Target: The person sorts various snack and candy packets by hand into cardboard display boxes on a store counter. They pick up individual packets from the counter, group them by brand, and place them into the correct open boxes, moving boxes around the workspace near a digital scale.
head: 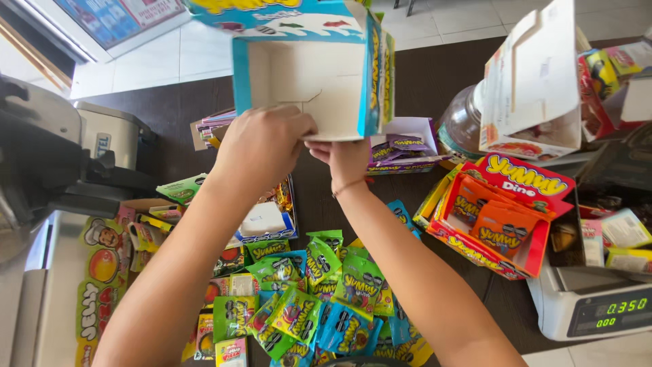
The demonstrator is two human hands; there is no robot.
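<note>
Holding an empty blue display box [319, 75] tipped open-side down above the dark worktop [435, 75], both hands pinch its lower flap: left hand [261, 146] curled over the edge, right hand [345, 158] beneath, probably gripping too, its fingers partly hidden. Below them lie scattered green and blue candy packets [319, 292], an orange-filled red box [499, 217] at right

Landmark: open carton [319, 88], held up above table [435, 75]. Below it, nearer viewer: heap of candy packets [319, 299]. Right of carton: display box of packets [499, 217]; scale [591, 306] nearer, far right. Left of carton: machine [61, 156]. Jar [462, 122] just right.
</note>
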